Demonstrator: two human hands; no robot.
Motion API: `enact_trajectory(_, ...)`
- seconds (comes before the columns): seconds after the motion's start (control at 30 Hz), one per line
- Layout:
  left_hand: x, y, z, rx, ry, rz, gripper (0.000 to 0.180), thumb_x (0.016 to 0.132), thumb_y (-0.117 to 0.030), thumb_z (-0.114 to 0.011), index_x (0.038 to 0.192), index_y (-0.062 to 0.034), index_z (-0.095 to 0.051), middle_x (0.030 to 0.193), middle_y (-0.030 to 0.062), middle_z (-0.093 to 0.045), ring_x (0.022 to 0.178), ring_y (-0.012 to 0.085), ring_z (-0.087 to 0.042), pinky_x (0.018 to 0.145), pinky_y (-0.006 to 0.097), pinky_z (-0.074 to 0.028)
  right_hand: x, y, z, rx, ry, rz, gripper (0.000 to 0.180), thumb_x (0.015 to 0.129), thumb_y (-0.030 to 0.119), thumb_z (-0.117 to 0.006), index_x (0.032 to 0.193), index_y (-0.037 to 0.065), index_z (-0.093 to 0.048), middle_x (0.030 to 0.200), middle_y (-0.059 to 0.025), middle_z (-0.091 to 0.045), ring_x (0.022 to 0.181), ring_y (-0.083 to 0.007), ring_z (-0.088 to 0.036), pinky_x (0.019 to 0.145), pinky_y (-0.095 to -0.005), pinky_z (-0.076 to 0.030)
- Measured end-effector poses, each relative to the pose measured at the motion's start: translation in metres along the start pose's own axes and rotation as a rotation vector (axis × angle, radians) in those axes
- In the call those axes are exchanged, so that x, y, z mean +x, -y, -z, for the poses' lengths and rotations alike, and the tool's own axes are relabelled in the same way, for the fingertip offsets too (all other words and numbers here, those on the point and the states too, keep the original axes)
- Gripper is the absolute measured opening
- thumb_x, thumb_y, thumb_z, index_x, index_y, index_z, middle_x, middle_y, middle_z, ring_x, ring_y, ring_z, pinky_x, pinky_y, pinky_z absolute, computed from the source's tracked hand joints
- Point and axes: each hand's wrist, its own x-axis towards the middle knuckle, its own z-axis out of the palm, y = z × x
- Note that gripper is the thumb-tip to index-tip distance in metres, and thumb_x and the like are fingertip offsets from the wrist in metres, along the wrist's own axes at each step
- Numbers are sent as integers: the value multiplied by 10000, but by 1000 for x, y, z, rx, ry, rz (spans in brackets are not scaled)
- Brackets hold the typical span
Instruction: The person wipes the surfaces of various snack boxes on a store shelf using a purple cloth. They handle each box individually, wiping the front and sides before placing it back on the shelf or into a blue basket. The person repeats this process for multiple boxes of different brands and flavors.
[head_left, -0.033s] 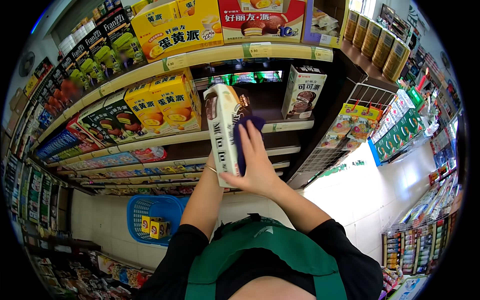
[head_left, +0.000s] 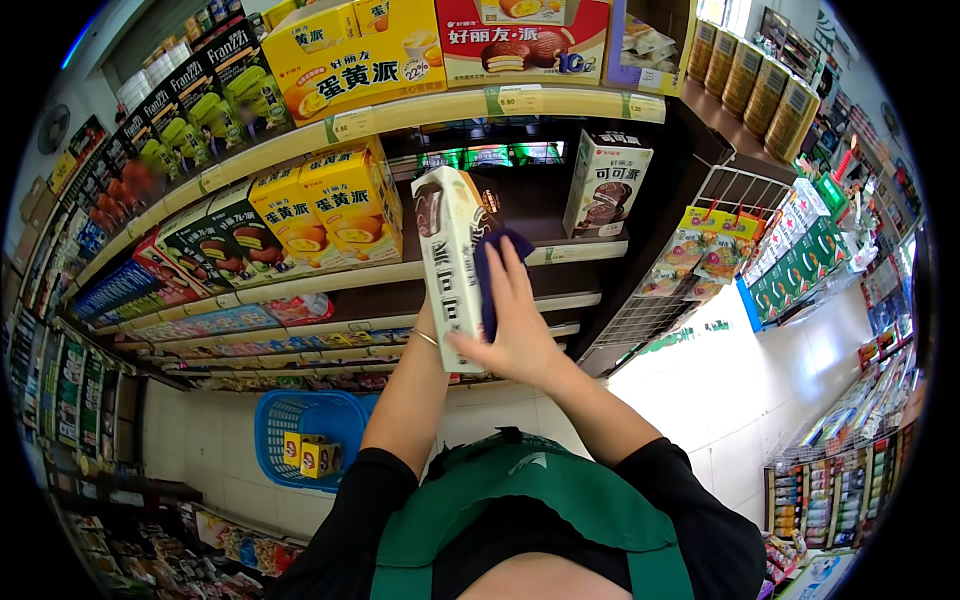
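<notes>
1. The shelves (head_left: 420, 113) stand beyond both hands, stretching away to their left.
2. The apron (head_left: 530, 490), green, is on the person's body, on the near side of the hands.
3. The basket (head_left: 268, 440), blue, sits on the floor, below and left of the left hand.
4. The white box (head_left: 445, 250) is between the two hands, off the shelf, its top leaning left; a second box (head_left: 607, 190) stands on the shelf, beyond the right hand and to its right.
5. The right hand (head_left: 515, 335) is partly open, fingers nearly straight, thumb apart on the box; it presses the cloth to it.
6. The left hand (head_left: 429, 310) is mostly hidden behind the box; its grip cannot be told.
7. The cloth (head_left: 487, 285), dark purple, lies under the right fingers.
8. The bracelet (head_left: 424, 336) circles the left wrist.
</notes>
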Motion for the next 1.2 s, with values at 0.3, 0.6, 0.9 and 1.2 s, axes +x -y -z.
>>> enact_trajectory(0.3,-8,8,-35,267,98,-163,518,1057,-455,-329,1344,-57,-497,1172,100,-645,1039,200,-660,862,347,-575,37,-58,7,32,-144,-79,903,819,410,-676,1489,-44,-276,1541,-291,-229,1414,-439,-248,1147,-472,-262)
enact_trajectory(0.6,-9,-15,17,-138,356,144,588,1020,-528,-381,1456,-134,-392,1377,122,-536,1213,294,-581,1012,435,-492,6,12,15,-328,256,472,642,885,250,-627,1474,136,-399,1559,-135,-323,1445,-352,-281,1111,-554,-282)
enact_trajectory(0.9,-29,6,-11,124,177,23,619,1036,-540,-288,1417,-67,-406,1284,165,-594,1092,304,-657,922,438,-568,112,-23,26,-524,14,293,521,965,393,-526,1447,211,-454,1556,-125,-332,1451,-345,-266,1139,-611,-203)
enact_trajectory(1.2,-41,0,1,110,161,49,539,1047,-464,-362,1337,-33,-505,1211,147,-650,1013,260,-692,843,400,-594,154,-66,92,296,447,-454,1011,748,525,-782,1465,-52,-364,1285,-214,-598,1107,-244,-630,941,-348,-496)
